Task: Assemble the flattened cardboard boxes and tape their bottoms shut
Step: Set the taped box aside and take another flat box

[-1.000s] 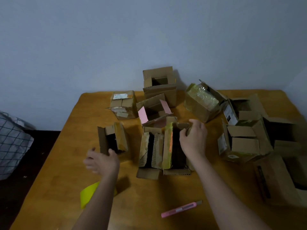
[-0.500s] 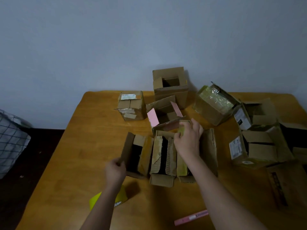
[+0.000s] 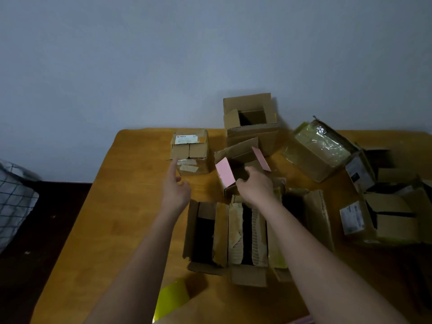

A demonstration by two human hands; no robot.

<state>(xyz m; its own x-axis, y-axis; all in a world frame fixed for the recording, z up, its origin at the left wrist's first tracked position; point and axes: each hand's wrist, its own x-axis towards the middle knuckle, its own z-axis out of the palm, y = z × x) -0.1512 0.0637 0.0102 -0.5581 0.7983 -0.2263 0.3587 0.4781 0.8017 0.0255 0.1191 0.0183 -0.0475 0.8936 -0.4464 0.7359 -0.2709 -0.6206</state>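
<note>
Three open cardboard boxes stand side by side near me: a left one (image 3: 203, 232), a middle one (image 3: 245, 235) and a right one (image 3: 313, 220). Behind them lies a box with pink flaps (image 3: 236, 160). My right hand (image 3: 254, 185) reaches over the row to that pink-flapped box, fingers loosely curled at its opening; whether it grips the cardboard cannot be told. My left hand (image 3: 175, 185) stretches forward with fingers extended, its tip at the lower corner of a small labelled box (image 3: 190, 150). It holds nothing.
The wooden table (image 3: 121, 206) also carries a tall open box (image 3: 251, 120) by the wall, a tilted box with plastic film (image 3: 315, 148) and several boxes at the right (image 3: 388, 220). A yellow tape roll (image 3: 173, 298) lies near my left forearm. Checked fabric (image 3: 14, 202) lies left of the table.
My left hand let go of the left box and reached forward to the small labelled box. My right hand left the right box and moved to the pink-flapped one.
</note>
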